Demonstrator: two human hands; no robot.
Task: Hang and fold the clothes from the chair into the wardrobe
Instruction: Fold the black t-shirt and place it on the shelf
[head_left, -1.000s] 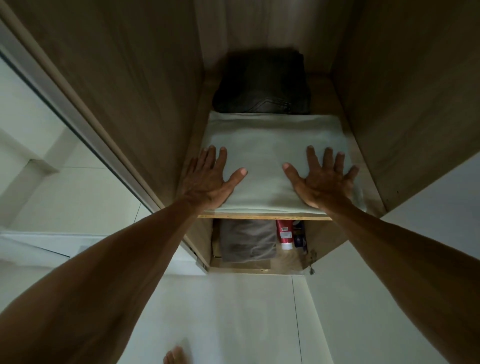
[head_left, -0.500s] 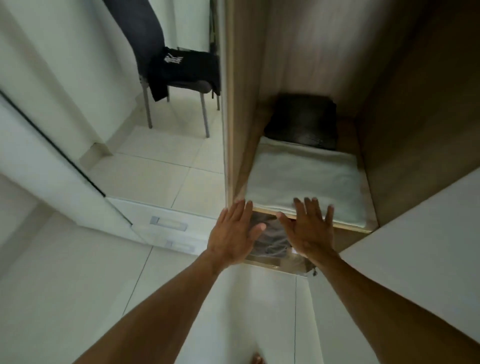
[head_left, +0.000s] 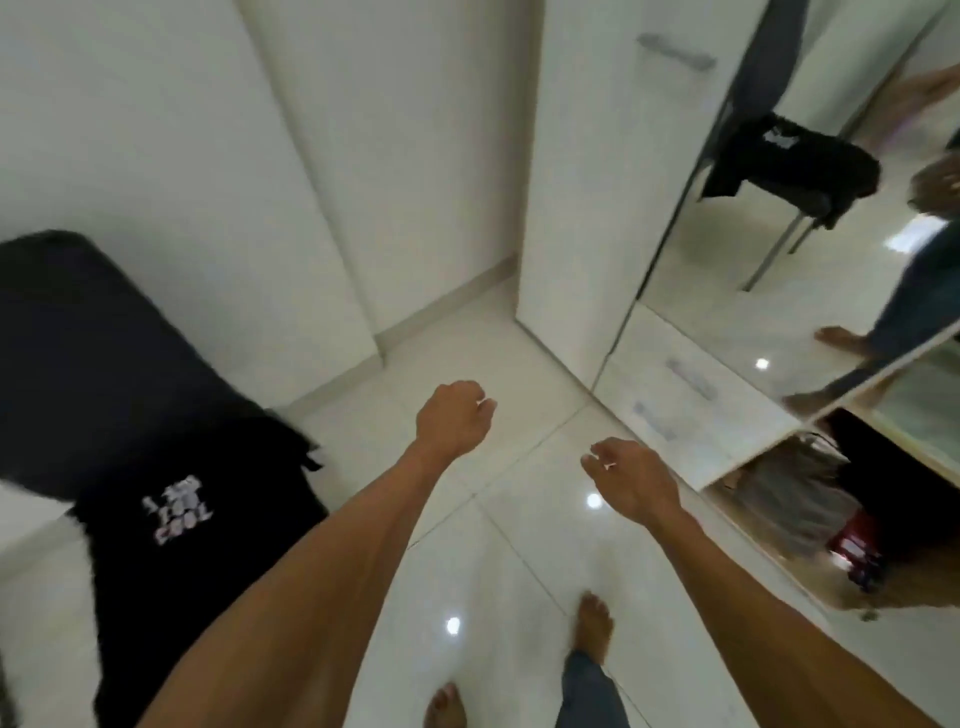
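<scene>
A black T-shirt (head_left: 176, 530) with pale lettering hangs over the chair at the lower left, under a darker garment (head_left: 78, 332) draped on the chair back. My left hand (head_left: 453, 415) hovers over the floor to the right of the shirt, fingers loosely curled, holding nothing. My right hand (head_left: 631, 478) hangs empty further right, between the chair and the open wardrobe (head_left: 769, 514). A grey folded garment (head_left: 789, 499) lies on the wardrobe's low shelf.
A white wardrobe door (head_left: 582, 208) with a mirror (head_left: 779, 260) stands at the right, reflecting the chair and my legs. White drawers (head_left: 691, 410) sit under the mirror. Glossy white tiles (head_left: 519, 571) cover the floor, and my bare feet (head_left: 592, 629) stand on them.
Both hands have left the pale folded cloth on the wardrobe shelf and dropped, empty. My view has swung left from the wardrobe toward the chair with the black shirt.
</scene>
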